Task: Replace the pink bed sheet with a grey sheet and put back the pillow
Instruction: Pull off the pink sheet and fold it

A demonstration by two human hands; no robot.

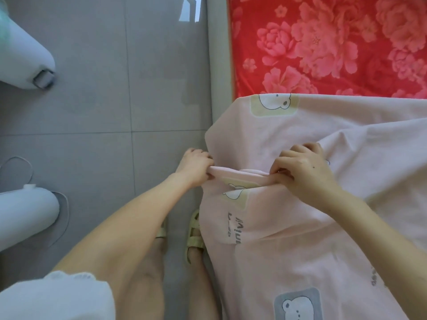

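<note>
I am in the stripping step: the pale pink cotton bed sheet printed with cartoon bears (pixel 300 227) is already pulled back off the far part of the bed, baring the red mattress cover with big pink flowers (pixel 323 42). My left hand (pixel 196 166) and right hand (pixel 305 174) sit close together at the bed's edge, the fingers of both pinched tight on a folded hem of the sheet stretched between them. The rest of the sheet lies rumpled on the bed and drapes down toward my feet on the grey tiled floor (pixel 104 100). I judge the next move is to gather the sheet clear. Neither a grey sheet nor a pillow shows yet.
</note>
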